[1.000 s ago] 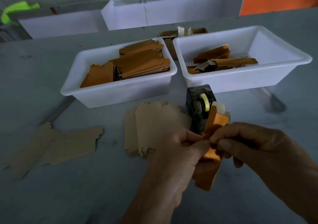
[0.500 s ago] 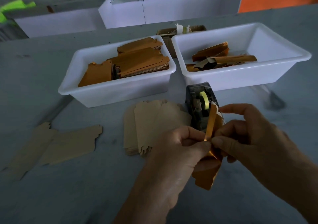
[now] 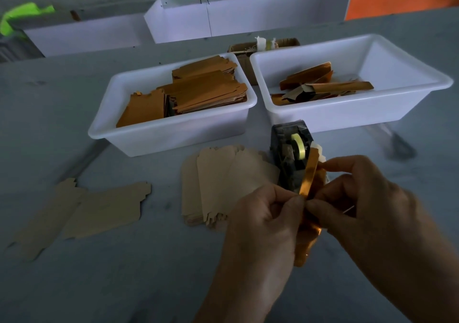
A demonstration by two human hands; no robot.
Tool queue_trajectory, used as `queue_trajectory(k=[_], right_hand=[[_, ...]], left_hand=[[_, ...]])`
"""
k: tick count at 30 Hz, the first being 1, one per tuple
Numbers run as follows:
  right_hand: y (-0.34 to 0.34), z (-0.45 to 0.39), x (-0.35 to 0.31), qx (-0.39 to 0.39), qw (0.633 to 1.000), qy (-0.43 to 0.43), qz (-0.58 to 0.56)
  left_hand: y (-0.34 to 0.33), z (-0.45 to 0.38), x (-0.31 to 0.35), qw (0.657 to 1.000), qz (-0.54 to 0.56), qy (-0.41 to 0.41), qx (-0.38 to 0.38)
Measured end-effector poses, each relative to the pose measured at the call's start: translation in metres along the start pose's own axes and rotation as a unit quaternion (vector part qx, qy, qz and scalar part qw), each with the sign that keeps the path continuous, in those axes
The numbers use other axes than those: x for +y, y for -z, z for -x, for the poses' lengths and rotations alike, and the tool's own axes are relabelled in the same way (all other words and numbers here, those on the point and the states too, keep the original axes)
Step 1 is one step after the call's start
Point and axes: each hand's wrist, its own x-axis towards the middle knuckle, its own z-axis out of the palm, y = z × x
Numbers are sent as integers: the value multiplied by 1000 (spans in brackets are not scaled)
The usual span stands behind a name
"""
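Gold card blank (image 3: pixel 309 173) held upright and slightly tilted between both hands, above the grey table (image 3: pixel 124 273), low and right of centre; narrow top flap edge-on to the camera, lower end showing below the knuckles. Left hand (image 3: pixel 263 223) grasping the blank, thumb and forefinger pinched on its near edge, other fingers curled under. Right hand (image 3: pixel 367 203) grasping it too, thumb pressed against the left thumb at the fold, forefinger arched over the far side of the flap. Just behind the blank, a dark tape dispenser (image 3: pixel 285 163) standing on the table, roll of yellow tape (image 3: pixel 298 150) in its cradle; whether blank and dispenser touch, impossible to tell. Left of the dispenser and just beside it, a stack of tan blanks (image 3: pixel 223 181) lying flat, near corner hidden by the left hand. Further left, well apart, loose tan blanks (image 3: pixel 82 208) spread on the table, overlapping. Behind, two tubs side by side: left white tub (image 3: pixel 173 136) filled with flat gold blanks (image 3: pixel 206 89) in leaning piles; right white tub (image 3: pixel 347 115) holding only a few folded gold pieces (image 3: pixel 323 84) at its left end. Between the tubs' far corners, a cardboard box (image 3: pixel 244 54), mostly hidden.
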Motion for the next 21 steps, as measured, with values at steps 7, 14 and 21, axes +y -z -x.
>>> queue_trajectory(k=[7,14,21], right_hand=[[0,1,-6,13,997,-9,75],[4,-4,8,-84,974,-67,-200],[0,-14,11,-142,956,-87,-241]], left_hand=[[-6,6,-6,996,-29,-50,62],[3,10,2,999,-28,-17,31],[16,5,7,995,-102,7,-10]])
